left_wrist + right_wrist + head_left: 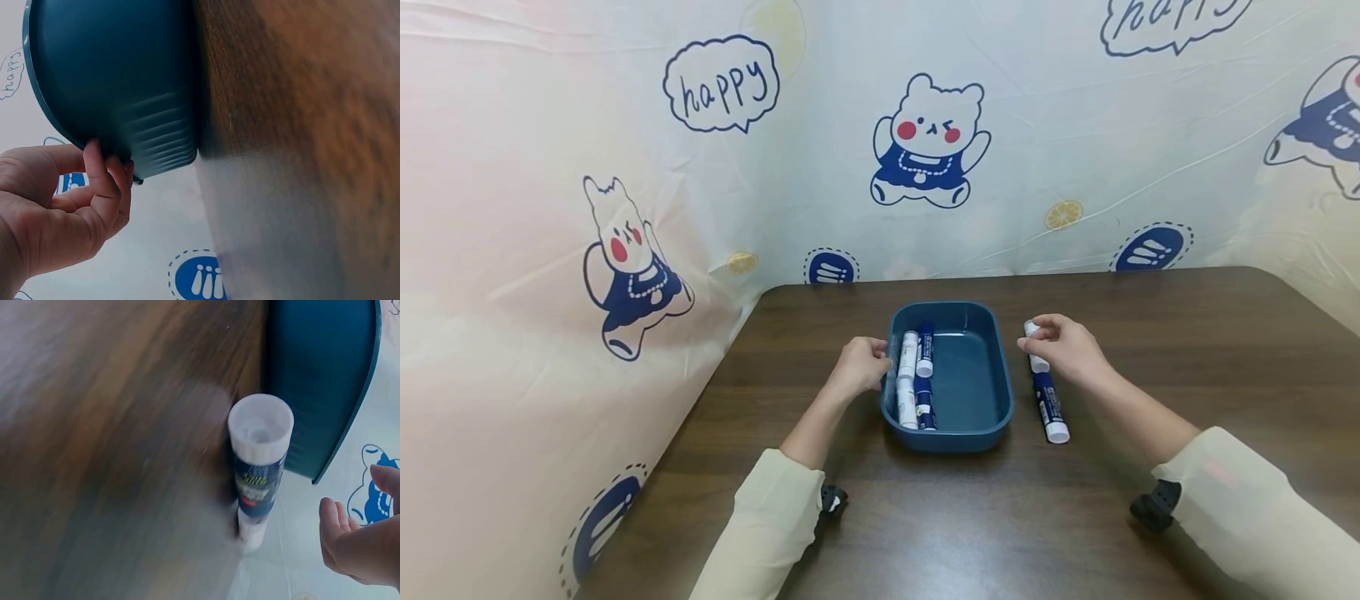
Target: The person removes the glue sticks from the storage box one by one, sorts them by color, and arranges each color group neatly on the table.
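Note:
A dark blue plastic bin [951, 442] sits on the table, with two white glue sticks [907, 354] and two blue glue sticks [925, 350] lying along its left side. My left hand [859, 367] pinches the bin's left rim, its fingers bent against the outer wall in the left wrist view. Right of the bin, a white glue stick [1039, 365] and a blue glue stick [257, 478] lie end to end. Over the white one hovers my right hand [1070, 350], thumb and fingers apart; the right wrist view shows a gap between this hand [365, 544] and the sticks.
The brown wooden table [925, 517] extends around the bin. Behind it and along the left hangs a pale curtain [835, 167] printed with cartoon animals. Dark bands [1156, 505] are strapped at both sleeves.

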A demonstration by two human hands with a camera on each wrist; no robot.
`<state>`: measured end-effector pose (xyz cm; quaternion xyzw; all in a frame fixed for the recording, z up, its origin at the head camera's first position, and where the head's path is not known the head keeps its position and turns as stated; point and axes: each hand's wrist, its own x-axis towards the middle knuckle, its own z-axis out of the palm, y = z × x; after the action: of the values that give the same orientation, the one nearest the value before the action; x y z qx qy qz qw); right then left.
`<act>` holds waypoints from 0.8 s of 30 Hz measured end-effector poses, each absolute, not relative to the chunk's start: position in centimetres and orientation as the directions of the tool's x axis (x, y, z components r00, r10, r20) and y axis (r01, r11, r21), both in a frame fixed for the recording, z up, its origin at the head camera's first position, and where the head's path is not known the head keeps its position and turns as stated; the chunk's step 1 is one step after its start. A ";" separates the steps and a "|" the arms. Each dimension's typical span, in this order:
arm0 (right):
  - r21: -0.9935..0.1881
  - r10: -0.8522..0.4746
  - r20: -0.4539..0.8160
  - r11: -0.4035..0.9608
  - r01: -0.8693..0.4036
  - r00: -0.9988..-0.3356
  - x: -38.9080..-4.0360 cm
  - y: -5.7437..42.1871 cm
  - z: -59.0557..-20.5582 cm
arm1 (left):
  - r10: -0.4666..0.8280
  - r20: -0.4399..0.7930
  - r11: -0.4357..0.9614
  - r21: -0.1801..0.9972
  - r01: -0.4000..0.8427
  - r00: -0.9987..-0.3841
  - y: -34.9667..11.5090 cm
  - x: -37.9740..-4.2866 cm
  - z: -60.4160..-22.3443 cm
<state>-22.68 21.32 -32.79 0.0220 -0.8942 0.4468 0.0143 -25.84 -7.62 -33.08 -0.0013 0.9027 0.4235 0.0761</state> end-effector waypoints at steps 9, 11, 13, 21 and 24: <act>-0.881 -0.010 0.057 0.471 -0.055 -0.998 -23.4 19.9 -33.0 | 0.068 -0.148 0.638 0.767 -0.071 -0.987 -7.7 -26.0 -33.2; -0.895 -0.005 0.060 0.443 -0.056 -0.998 -23.6 19.5 -33.1 | 0.070 -0.144 0.640 0.766 -0.066 -0.987 -7.7 -26.1 -33.3; -0.908 -0.005 0.061 0.416 -0.057 -0.998 -23.8 19.1 -33.1 | 0.071 -0.142 0.642 0.764 -0.064 -0.987 -7.7 -26.1 -33.3; -0.982 -0.082 0.040 0.181 -0.055 -0.996 -24.5 17.3 -33.0 | 0.069 -0.131 0.645 0.762 -0.056 -0.989 -7.8 -26.2 -33.4; -0.986 -0.090 0.038 0.161 -0.053 -0.995 -24.7 16.6 -33.0 | 0.070 -0.130 0.649 0.759 -0.054 -0.989 -7.7 -26.1 -33.4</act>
<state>-24.71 16.60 -32.96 0.0467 -0.7618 0.6460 -0.0145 -26.10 -7.67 -33.39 0.0045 0.9051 0.4188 0.0739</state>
